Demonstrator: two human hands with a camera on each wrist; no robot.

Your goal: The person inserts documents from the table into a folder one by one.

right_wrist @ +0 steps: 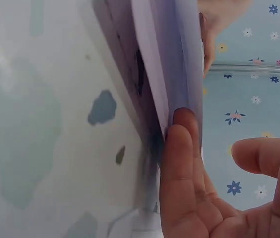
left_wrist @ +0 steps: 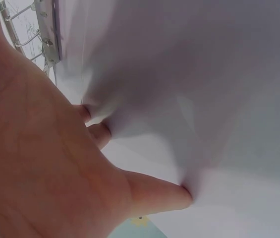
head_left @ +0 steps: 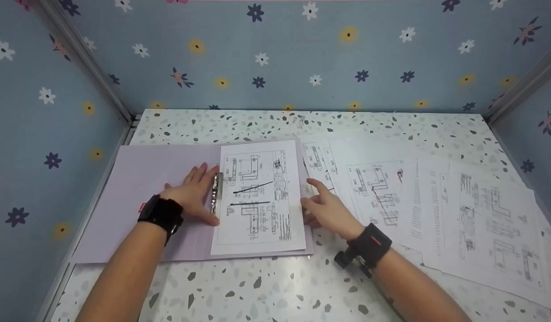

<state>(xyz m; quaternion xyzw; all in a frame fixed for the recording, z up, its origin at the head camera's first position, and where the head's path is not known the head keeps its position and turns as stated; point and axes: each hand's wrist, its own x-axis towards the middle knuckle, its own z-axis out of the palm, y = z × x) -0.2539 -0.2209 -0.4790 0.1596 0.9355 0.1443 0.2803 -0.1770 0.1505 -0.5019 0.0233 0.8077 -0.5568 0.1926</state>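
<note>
A lilac ring binder (head_left: 141, 183) lies spread flat on the table, with a stack of printed technical drawings (head_left: 259, 223) on its right side. Two dark strokes cross the top drawing. My left hand (head_left: 188, 197) rests with spread fingers beside the metal ring clip (head_left: 216, 197), fingertips and thumb at its ends. In the left wrist view, its thumb and fingertips touch the lilac inner cover (left_wrist: 239, 114). My right hand (head_left: 331, 212) is at the binder's right edge. In the right wrist view, its extended fingers (right_wrist: 179, 168) touch the lilac cover edge (right_wrist: 152, 64), thumb held apart.
Loose drawing sheets (head_left: 474, 237) overlap across the right of the speckled table (head_left: 257, 290); some lie close beside the binder. Flower-patterned panels (head_left: 302, 49) enclose the back and both sides. Black wrist straps (head_left: 161, 214) with cameras sit on both wrists.
</note>
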